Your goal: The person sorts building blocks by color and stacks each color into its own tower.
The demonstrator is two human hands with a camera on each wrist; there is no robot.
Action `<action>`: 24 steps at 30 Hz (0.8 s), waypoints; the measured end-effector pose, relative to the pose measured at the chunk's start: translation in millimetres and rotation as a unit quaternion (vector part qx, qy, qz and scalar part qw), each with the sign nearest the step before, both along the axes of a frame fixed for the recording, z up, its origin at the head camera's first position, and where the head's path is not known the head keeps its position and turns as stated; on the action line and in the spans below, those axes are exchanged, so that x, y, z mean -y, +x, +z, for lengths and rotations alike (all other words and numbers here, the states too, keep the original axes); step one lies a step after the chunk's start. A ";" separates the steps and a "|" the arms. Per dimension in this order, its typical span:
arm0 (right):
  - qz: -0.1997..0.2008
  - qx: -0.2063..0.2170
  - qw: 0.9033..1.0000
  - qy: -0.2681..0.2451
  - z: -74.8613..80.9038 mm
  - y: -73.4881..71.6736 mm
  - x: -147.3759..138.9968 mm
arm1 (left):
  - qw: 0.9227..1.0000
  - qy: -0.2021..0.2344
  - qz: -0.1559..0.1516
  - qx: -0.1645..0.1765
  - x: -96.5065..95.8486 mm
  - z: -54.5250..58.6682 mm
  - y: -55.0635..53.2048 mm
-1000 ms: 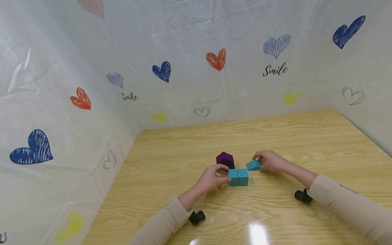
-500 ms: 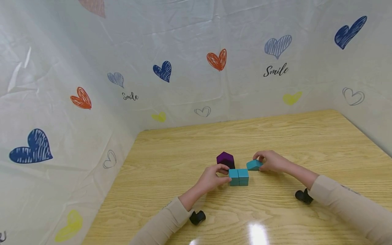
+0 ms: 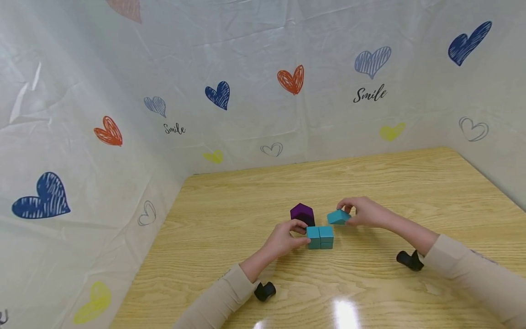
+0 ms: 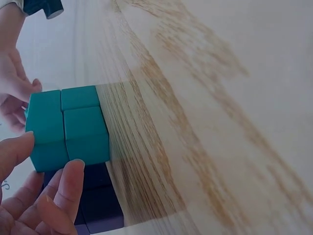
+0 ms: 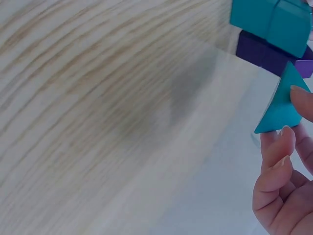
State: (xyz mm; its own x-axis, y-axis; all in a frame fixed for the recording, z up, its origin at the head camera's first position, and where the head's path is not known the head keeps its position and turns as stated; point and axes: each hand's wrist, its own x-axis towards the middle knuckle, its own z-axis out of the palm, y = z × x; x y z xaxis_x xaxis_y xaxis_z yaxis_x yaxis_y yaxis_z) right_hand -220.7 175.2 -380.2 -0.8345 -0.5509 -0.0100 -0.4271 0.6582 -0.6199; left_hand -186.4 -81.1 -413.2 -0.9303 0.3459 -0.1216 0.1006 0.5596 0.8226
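Several teal blocks (image 3: pixel 320 238) sit fitted together near the middle of the table, in the head view. My left hand (image 3: pixel 283 238) pinches their left end, thumb on one side and fingers on the other. The left wrist view shows that hold from close by, with the teal blocks (image 4: pixel 68 127) between thumb and fingers. Off to the right, my right hand (image 3: pixel 363 212) holds a teal triangular block (image 3: pixel 338 217) between thumb and fingertips. That triangular block (image 5: pixel 286 103) appears clear of the tabletop in the right wrist view. Dark purple blocks (image 3: pixel 301 214) stand just behind the teal ones, partly hidden.
The wooden table (image 3: pixel 230 196) meets a white sheet with printed hearts (image 3: pixel 255 119) at its back and sides. Two black cylindrical pieces (image 3: pixel 265 291) show at the wrists, one by each sleeve. A bright light reflection lies near the front.
My right hand has lifted slightly, bringing the triangular block up and a little left, closer to the teal blocks. The left hand has stayed in place.
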 end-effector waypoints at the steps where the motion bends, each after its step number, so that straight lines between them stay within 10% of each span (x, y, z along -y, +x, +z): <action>1: 0.002 -0.004 1.000 0.002 1.8 1.0 0.7 | 1.000 -0.001 0.000 -0.001 0.0 0.3 0.1; 24: 0.045 -0.036 0.998 -0.007 21.7 24.6 28.1 | 1.000 -0.006 0.000 -0.006 0.5 -0.3 0.7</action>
